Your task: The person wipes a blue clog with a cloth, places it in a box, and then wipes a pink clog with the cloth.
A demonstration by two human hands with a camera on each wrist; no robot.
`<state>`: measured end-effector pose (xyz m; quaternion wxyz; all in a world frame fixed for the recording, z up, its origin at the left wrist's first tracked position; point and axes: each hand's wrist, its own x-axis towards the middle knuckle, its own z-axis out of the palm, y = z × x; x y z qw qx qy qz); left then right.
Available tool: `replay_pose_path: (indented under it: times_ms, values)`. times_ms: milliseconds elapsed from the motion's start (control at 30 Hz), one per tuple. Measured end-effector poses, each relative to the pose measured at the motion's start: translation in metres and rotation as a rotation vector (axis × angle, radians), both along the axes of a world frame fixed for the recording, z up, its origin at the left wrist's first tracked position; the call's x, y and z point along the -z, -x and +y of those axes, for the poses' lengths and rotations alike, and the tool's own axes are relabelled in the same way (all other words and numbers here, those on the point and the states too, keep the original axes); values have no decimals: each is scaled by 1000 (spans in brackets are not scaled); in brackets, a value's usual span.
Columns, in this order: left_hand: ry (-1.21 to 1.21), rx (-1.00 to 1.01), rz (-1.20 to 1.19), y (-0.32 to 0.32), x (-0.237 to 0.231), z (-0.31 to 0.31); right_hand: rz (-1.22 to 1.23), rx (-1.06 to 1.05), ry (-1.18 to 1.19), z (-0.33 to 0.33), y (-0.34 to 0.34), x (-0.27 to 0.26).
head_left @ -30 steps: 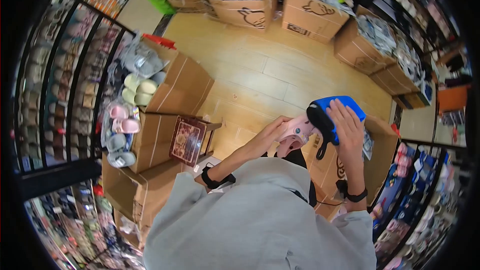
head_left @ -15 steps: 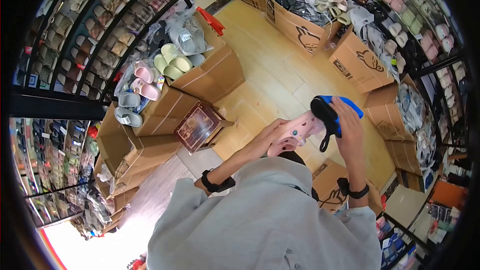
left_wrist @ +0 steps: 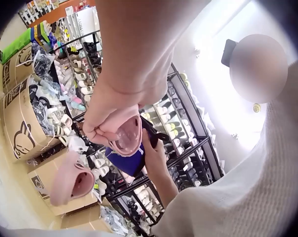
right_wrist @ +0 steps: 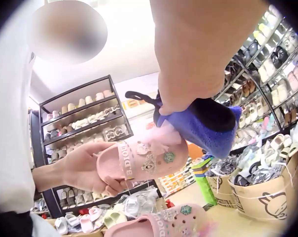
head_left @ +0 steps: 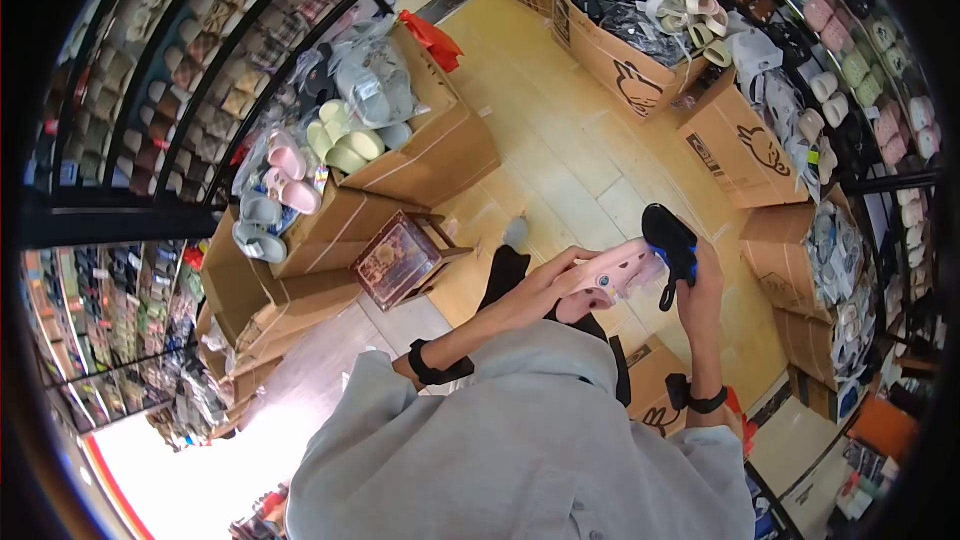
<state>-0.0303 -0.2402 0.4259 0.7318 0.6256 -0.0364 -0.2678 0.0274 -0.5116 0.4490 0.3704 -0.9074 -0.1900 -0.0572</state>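
Note:
My left hand (head_left: 545, 285) grips a pink clog (right_wrist: 149, 160) with charms, white letters and a pink bow on top. A second, matching clog (right_wrist: 163, 224) hangs just below it, with thin strands showing between the two. My right hand (head_left: 703, 275) holds a blue and black sponge-like pad (right_wrist: 203, 131) with a black loop hanging from one end. The pad's near end is right at the clog's toe and bow. In the left wrist view the right thumb (left_wrist: 148, 145) lies along the pad's dark edge.
Cardboard boxes of bagged shoes (head_left: 625, 60) line the right side; more boxes (head_left: 430, 150) with clogs on top stand at left. A small wooden stool (head_left: 400, 258) is beside them. Shoe racks (head_left: 215, 70) rise on both sides. One of the wearer's feet (head_left: 515, 232) shows on the floor.
The head view has swung round, and a leg has come forward at left. The pad has turned, showing more black and less blue. The right hand no longer spreads its fingers over it.

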Motion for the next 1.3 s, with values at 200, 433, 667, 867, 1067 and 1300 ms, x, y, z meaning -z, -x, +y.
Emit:
replay_pose_path:
  times_ms: [200,433,667,867,1067,1300]
  values:
    - [28,215,33,-78,13,21,-213,-136,106,42,-24,-12]
    - [93,525,-6,-177,26,74,-140,356,-24,101,-42,-3]
    - [175,782,39,-228,30,103,-86,671,87,151,-25,-18]
    - [120,897,-75,-201,32,93,-340,418,431,180,16,-30]
    - [161,1024,167,-151,15,75,-161,938,50,165,92,-25]
    - [78,1134,179,-122,41,57,-202,1126,102,189,169,12]
